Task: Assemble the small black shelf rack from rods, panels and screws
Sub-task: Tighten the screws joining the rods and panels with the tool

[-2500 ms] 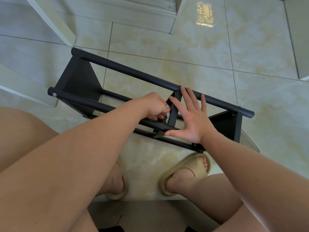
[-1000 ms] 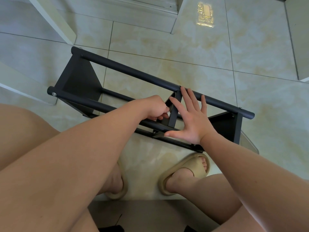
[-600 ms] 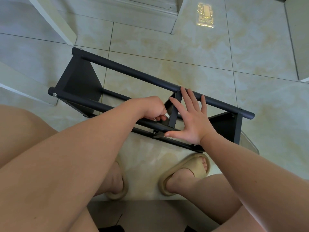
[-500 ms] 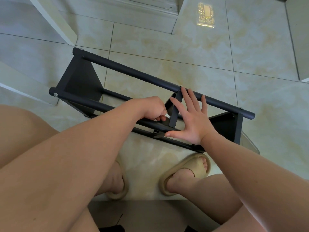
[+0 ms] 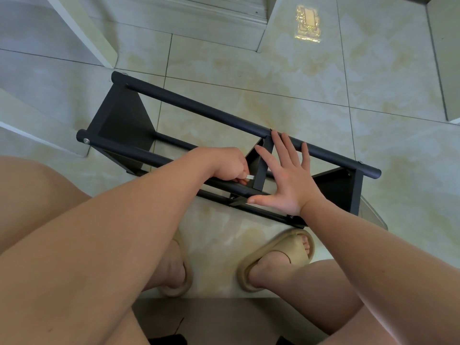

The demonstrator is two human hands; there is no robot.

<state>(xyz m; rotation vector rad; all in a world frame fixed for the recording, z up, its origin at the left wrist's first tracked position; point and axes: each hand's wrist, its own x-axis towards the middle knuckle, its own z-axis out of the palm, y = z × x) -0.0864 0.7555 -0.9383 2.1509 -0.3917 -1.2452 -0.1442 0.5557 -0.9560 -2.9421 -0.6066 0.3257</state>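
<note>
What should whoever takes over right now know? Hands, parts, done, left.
Left hand: fingers curled, pinching a small silver tool, probably a hex key, at the joint of the middle panel and the near rod.
Right hand: open, fingers spread, pressing flat against the middle panel, fingertips at the far rod.
The rack lies on its side on the tiled floor.
Done: rods span the left end panel and right end panel; a screw head shows at the near rod's left end.
Left: fasten the middle panel; whether the other screws are tight cannot be told.
</note>
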